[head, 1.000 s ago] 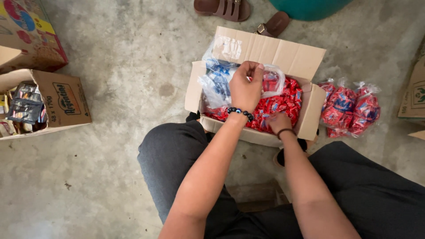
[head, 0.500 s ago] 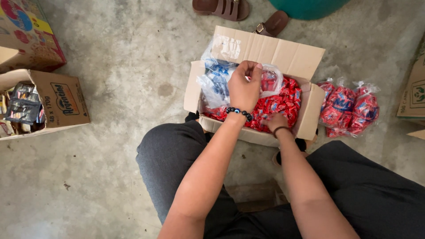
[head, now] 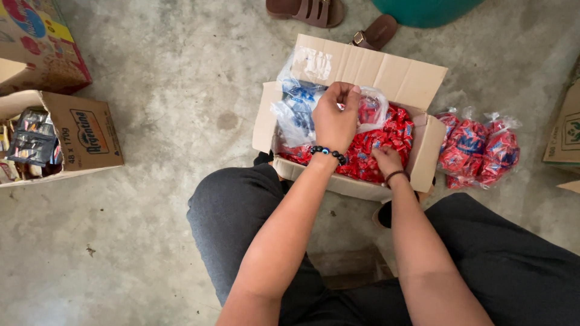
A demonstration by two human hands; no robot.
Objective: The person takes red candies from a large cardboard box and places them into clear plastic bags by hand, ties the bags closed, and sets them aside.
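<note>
An open cardboard box sits on the concrete floor between my knees, filled with small red wrapped candies. My left hand, with a dark bead bracelet, holds a small clear plastic bag open over the box; a few red candies are inside it. My right hand is down among the loose candies at the box's near side, fingers curled into them. A stack of empty clear bags with blue print lies at the box's left end.
Three filled, tied bags of red candies lie right of the box. Two other cartons stand at the left, one holding dark packets. Sandals and a teal tub are at the top. Another carton is at the right edge.
Barely any movement. My left hand keeps holding the bag; my right hand stays among the candies, shifted slightly.
</note>
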